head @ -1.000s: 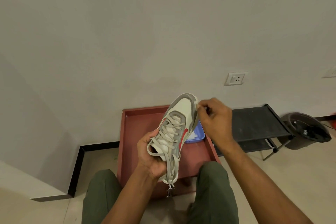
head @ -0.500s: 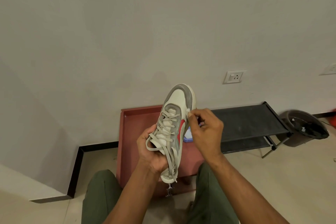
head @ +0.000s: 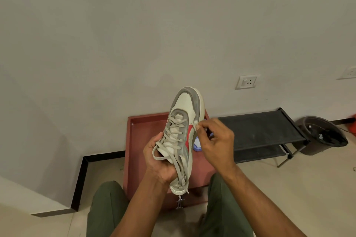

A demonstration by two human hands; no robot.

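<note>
The sneaker (head: 187, 113) is held over the red table (head: 138, 140), long axis running heel-near to toe-far. The left hand (head: 159, 165) wraps its fingers round the heel end. The right hand (head: 217, 144) is just beside the midsole, fingers pinching a small white wad (head: 196, 122) against the sole edge. A blue tub (head: 197, 145) sits below, out of the way.

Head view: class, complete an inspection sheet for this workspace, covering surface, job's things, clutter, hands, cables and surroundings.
Surface: red tray, low between the person's knees, against the wall.
Job's things: sneaker held up, toe away, laces loose; small white wad against its sole edge.
Clutter: blue container on the tray, mostly hidden behind the right hand.
Hands: left hand grips the sneaker's heel end; right hand fingers pinch the white wad.
Cables: nothing seen.
Surroundings: black rack, dark bin, wall socket.
</note>
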